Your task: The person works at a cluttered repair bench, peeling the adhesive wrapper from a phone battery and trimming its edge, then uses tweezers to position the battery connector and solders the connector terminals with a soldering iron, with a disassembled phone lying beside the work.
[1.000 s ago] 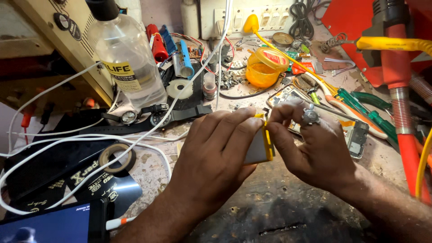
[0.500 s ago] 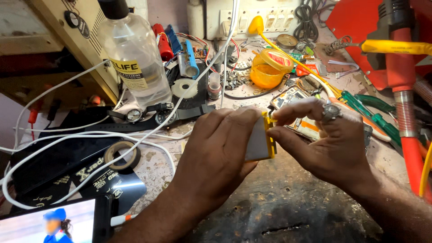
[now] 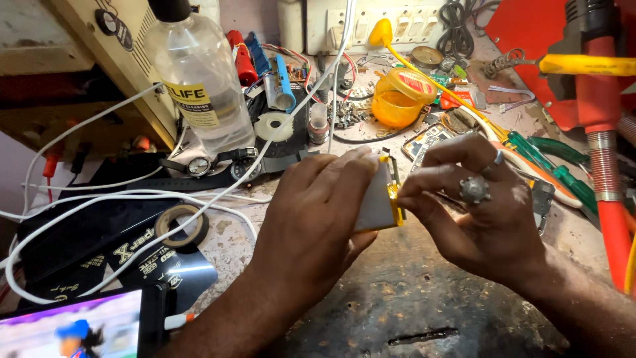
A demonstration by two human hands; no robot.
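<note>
Both hands have risen slightly: left hand (image 3: 311, 225) grips the flat silver-grey yellow-edged battery pack (image 3: 379, 199); right hand (image 3: 480, 212) pinches its edge.

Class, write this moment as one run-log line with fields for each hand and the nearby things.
left hand: holds flat silver battery pack | right hand: pinches its yellow-taped edge | nearby: clear bottle, tape roll, orange tub

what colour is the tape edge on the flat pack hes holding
Yellow, along the edge of the silver-grey flat pack, seen in the head view.
</note>
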